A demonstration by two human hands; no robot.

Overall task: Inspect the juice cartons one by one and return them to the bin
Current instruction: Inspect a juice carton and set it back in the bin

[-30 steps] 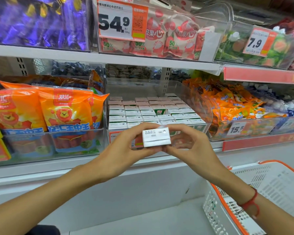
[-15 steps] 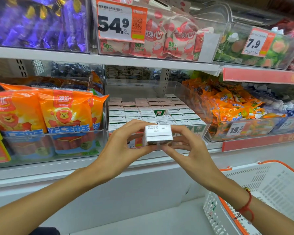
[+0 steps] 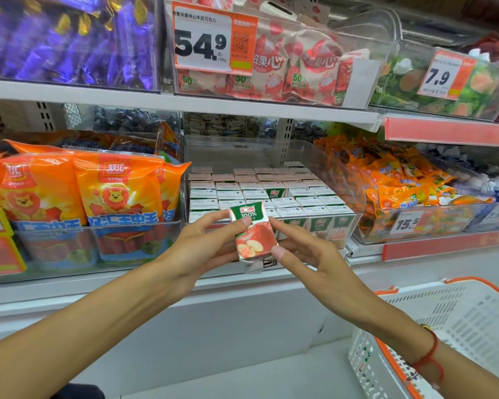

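Note:
A small juice carton [image 3: 253,232] with a green top band and a red apple picture is held in front of the shelf, its printed front turned toward me. My left hand [image 3: 202,246] grips its left side with thumb and fingers. My right hand [image 3: 306,254] pinches its right edge with fingertip and thumb. Behind it a clear plastic bin [image 3: 355,180] on the middle shelf holds several rows of like cartons [image 3: 271,191], mostly showing white tops.
Orange sausage packs [image 3: 78,197] fill the bin to the left, orange snack bags [image 3: 401,180] the bin to the right. An upper shelf carries purple sweets [image 3: 69,36] and price tags [image 3: 211,41]. A white and orange shopping basket [image 3: 444,335] stands at lower right.
The carton has been turned in my hands: its white top faced me before, its green and red front faces me now. Both hands stay on it.

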